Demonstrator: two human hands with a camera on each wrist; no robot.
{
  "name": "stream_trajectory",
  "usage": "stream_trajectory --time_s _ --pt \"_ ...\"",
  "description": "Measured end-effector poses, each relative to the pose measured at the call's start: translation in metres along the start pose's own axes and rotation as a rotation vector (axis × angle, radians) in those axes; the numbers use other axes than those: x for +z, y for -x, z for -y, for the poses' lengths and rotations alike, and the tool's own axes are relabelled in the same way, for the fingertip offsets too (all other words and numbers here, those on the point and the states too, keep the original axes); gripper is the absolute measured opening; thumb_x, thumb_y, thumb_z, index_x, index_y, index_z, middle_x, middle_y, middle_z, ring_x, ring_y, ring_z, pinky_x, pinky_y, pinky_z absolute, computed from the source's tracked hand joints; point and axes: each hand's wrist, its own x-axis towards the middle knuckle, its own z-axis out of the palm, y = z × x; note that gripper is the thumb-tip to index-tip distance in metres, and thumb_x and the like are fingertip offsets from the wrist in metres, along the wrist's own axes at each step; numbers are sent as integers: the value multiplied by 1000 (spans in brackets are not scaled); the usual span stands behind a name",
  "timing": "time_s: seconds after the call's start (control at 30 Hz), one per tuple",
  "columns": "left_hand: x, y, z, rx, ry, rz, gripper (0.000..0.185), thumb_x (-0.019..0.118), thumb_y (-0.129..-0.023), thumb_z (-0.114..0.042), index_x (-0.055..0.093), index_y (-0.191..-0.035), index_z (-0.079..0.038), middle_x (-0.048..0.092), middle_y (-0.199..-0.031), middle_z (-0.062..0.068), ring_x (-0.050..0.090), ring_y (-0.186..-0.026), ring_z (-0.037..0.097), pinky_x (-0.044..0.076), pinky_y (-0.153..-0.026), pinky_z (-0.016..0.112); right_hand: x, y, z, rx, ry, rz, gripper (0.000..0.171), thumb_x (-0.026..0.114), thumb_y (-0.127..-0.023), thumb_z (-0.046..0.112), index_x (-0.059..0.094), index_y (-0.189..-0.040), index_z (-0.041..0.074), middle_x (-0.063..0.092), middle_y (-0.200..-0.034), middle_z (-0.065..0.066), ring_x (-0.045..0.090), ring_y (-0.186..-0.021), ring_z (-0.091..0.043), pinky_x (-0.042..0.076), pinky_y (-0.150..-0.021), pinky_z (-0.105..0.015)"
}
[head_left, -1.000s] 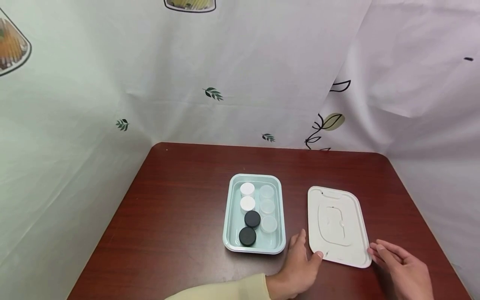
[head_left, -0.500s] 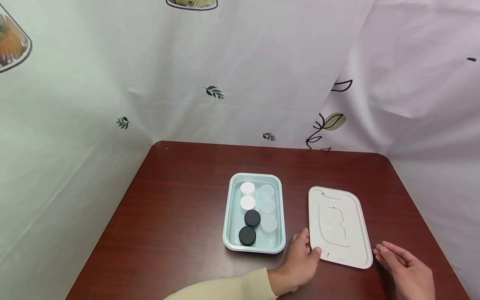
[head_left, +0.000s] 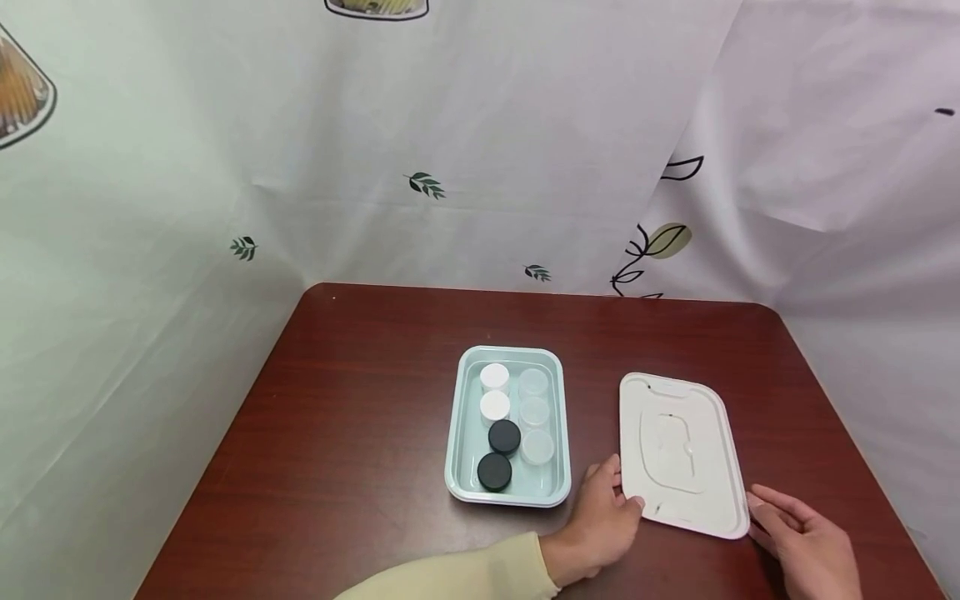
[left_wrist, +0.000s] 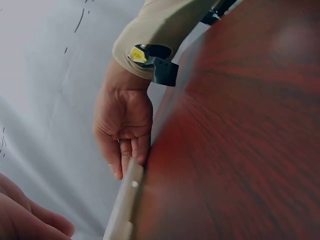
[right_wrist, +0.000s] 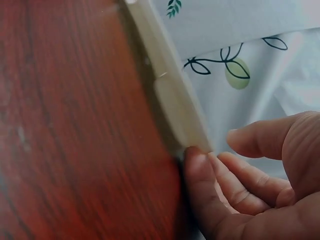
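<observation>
A white rectangular lid (head_left: 678, 467) lies on the table, a little right of the middle. My left hand (head_left: 600, 521) touches its left edge with the fingers, and the thumb is at the near-left corner. By the near-right corner, my right hand (head_left: 810, 542) touches the edge with its fingertips; in the right wrist view its thumb stands apart from the lid (right_wrist: 170, 95). Left of the lid stands a pale blue tray (head_left: 453, 442). It holds two white round caps (head_left: 495, 407), two black round caps (head_left: 495, 472) and three translucent round containers (head_left: 537, 448).
The dark red wooden table (head_left: 337, 433) has rounded far corners. Pale printed cloth (head_left: 480, 125) hangs behind it and on both sides. A strip of table separates the tray from the lid. In the left wrist view a small camera (left_wrist: 162, 70) sits on the right wrist.
The lid has shifted slightly to the right, with my left hand following along its edge. My right hand drew off the lid a little, then came back to its edge. The tray has stayed put.
</observation>
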Motion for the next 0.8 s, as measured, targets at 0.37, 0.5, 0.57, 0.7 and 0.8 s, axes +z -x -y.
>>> stream_trajectory --time_s 0.37,0.5,0.57,0.7,0.8 --pt "-3 -5 6 39 -8 -32 62 66 -93 6 54 -152 -7 57 -120 -4 59 -91 2 52 -81 18 1 10 4 -27 131 -14 57 74 -98 20 58 -147 -4 71 -91 12 64 -73 8 59 -64 -20" --pt "-2 -6 5 75 9 -56 64 65 -91 8 55 -152 -10 56 -123 -7 58 -94 1 52 -82 18 -2 13 9 -39 131 -19 59 76 -96 22 58 -149 1 65 -86 24 63 -76 8 57 -64 -18" --pt "-2 -5 2 94 12 -72 64 66 -91 8 56 -151 -11 56 -126 -9 57 -98 1 53 -83 18 -4 16 12 -42 148 -23 62 78 -96 25 58 -149 3 62 -85 28 62 -76 9 55 -64 -17" --pt "0 -1 -6 120 27 -92 64 67 -92 5 56 -152 -16 56 -133 -13 58 -105 1 53 -83 18 -10 22 22 -60 165 -54 64 80 -95 31 58 -150 6 60 -84 31 61 -75 8 53 -63 -16" --pt "0 4 -15 151 69 -90 64 66 -93 4 55 -152 -18 54 -137 -12 61 -103 1 57 -79 18 -12 29 31 -104 102 -79 60 81 -95 28 60 -148 8 63 -85 29 62 -76 4 53 -63 -17"
